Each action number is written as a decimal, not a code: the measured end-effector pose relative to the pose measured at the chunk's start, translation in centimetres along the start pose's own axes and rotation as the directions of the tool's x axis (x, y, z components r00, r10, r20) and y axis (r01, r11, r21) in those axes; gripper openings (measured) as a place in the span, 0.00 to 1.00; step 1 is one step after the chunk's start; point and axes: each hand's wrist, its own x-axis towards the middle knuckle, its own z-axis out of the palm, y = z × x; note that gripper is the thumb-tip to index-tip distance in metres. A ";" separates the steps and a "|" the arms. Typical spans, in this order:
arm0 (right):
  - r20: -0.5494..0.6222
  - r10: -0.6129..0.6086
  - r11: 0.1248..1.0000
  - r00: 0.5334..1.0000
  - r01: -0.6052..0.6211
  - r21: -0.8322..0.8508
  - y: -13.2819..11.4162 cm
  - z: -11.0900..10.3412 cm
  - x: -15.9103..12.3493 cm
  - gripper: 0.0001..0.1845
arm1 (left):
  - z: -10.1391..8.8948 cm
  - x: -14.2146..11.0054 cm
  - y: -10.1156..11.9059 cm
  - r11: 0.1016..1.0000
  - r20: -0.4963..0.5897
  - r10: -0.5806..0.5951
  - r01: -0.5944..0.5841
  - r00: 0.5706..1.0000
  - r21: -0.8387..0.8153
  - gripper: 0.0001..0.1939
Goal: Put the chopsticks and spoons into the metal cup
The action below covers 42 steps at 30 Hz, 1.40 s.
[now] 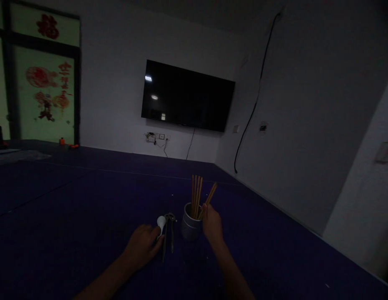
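A grey cylindrical cup (191, 229) stands upright on the dark blue table, with several wooden chopsticks (196, 191) rising out of it. At the cup's right rim my right hand (212, 223) is closed around a couple of chopsticks (211, 193), which lean to the right with their lower ends in or at the cup's mouth. To the left, my left hand (144, 246) pinches the handle of a white spoon (161, 222) low over the table. Between that hand and the cup lie metal spoons (172, 233) with long thin handles; their exact number is hard to make out in the dim light.
The blue tabletop (97, 208) reaches to the walls. A black television (187, 96) hangs above sockets (158, 136) with cables. A black cable (254, 108) runs down the right wall. Small orange objects (61, 141) and a clear plastic sheet (20, 156) lie far left.
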 end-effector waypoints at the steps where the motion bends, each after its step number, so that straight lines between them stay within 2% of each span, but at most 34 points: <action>1: -0.003 -0.003 1.000 1.000 0.003 0.002 -0.1 0.0 0.0 0.24 | -0.1 0.0 0.0 1.000 0.009 -0.002 0.002 1.000 0.002 0.17; 5: -0.008 -0.009 1.000 1.000 0.009 -0.010 -0.4 -0.4 0.0 0.24 | -0.6 0.2 0.3 1.000 0.052 -0.008 0.009 0.999 -0.019 0.17; 14: -0.058 0.000 0.984 0.998 -0.010 -0.178 -0.9 -0.9 -0.6 0.25 | -0.3 0.2 0.3 0.999 0.077 -0.026 0.028 0.997 -0.016 0.17; 22: -0.145 -0.057 0.998 0.988 0.061 0.021 -0.5 -1.5 0.2 0.27 | -0.1 0.1 0.1 1.000 0.091 -0.022 0.022 0.996 -0.005 0.16; 29: -0.216 -0.111 0.965 0.970 0.157 0.210 -1.4 -2.2 0.5 0.26 | -0.2 0.2 0.1 0.999 0.101 -0.021 0.024 0.995 -0.028 0.15; 36: -0.354 -0.181 0.950 0.918 0.257 0.179 -1.6 -2.7 0.6 0.25 | -0.3 0.3 0.2 0.999 0.156 -0.036 0.037 0.987 -0.008 0.16; 39: -0.345 -0.161 0.968 0.925 0.216 0.130 -1.2 -2.6 0.7 0.25 | -0.2 0.4 0.1 0.999 0.163 -0.036 0.039 0.986 -0.016 0.17; 42: -0.285 -0.142 0.982 0.948 0.171 0.079 -0.6 -1.9 0.8 0.25 | -0.2 0.4 0.2 0.999 0.179 -0.036 0.039 0.983 -0.013 0.17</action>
